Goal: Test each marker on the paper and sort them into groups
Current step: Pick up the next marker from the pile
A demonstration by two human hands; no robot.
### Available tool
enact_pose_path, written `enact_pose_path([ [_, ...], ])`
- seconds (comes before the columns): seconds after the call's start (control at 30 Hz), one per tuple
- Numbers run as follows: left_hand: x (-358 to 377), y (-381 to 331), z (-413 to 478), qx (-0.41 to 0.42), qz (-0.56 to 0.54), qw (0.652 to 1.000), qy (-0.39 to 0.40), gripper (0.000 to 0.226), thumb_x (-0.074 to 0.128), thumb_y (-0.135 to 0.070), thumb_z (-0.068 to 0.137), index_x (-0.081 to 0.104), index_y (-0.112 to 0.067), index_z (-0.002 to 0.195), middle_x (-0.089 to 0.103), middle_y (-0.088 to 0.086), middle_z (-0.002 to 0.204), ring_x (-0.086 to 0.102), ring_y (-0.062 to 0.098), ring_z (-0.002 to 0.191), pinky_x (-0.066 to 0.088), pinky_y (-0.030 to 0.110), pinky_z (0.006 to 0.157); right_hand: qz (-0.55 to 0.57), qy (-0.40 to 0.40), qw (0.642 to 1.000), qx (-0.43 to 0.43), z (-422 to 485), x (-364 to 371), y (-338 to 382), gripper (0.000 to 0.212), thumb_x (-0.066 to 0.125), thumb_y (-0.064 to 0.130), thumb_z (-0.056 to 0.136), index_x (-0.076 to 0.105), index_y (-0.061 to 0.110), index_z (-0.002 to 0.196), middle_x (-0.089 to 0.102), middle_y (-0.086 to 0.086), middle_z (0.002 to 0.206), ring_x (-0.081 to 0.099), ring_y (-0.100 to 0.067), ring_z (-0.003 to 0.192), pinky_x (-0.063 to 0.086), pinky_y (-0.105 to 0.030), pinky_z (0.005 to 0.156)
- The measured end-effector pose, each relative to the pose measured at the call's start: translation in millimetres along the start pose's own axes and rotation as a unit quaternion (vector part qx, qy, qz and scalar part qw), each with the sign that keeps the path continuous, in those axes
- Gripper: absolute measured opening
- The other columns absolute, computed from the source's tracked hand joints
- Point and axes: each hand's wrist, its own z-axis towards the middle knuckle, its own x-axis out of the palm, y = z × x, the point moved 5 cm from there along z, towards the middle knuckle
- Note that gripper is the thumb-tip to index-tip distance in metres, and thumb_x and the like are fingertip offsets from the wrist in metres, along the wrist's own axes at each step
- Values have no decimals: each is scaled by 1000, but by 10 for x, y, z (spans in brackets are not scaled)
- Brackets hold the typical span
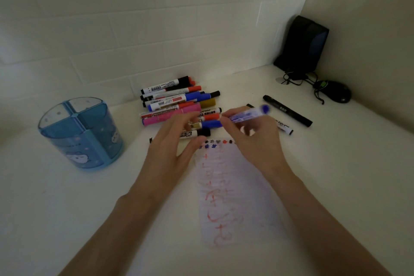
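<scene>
My right hand (253, 139) pinches a blue marker (248, 114) just above the top edge of the paper (235, 186), its blue end pointing up and right. My left hand (174, 141) hovers with relaxed fingers over the near edge of the marker pile (177, 103) and holds nothing. The paper carries red writing and a row of small black, blue and red test marks along its top. To the right lie a black marker (287, 110) and a white marker with a dark cap (283, 126).
A blue divided pen holder (83, 134) stands at the left. At the back right corner are a black speaker (302, 45), tangled cables and a black mouse (335, 91). A white tiled wall runs behind the white table.
</scene>
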Motion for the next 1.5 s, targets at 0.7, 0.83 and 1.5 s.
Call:
enact_pose_path([
  [0.7, 243, -138, -33, 47, 23, 987, 154, 33, 25, -46, 107, 44, -27, 87, 48, -12, 72, 48, 9, 63, 38, 25, 62, 254, 116, 953, 117, -117, 169, 156, 26, 63, 19, 104, 72, 19, 80, 61, 0, 60, 52, -5, 51, 43, -16, 49],
  [0.83, 238, -129, -37, 8, -81, 982, 173, 38, 30, -46, 107, 51, -21, 86, 52, -6, 70, 50, 16, 63, 42, 29, 61, 267, 106, 950, 124, -120, 194, 153, 26, 61, 17, 105, 72, 17, 81, 58, 3, 59, 51, -3, 50, 44, -12, 51],
  [1.5, 200, -14, -124, 23, 15, 980, 195, 21, 40, -38, 103, 52, -33, 120, 51, -23, 107, 53, -4, 94, 43, 10, 76, 148, -55, 960, 232, -69, 13, -337, 29, 88, 36, 79, 70, 16, 87, 77, 5, 72, 67, 1, 58, 49, -11, 53],
])
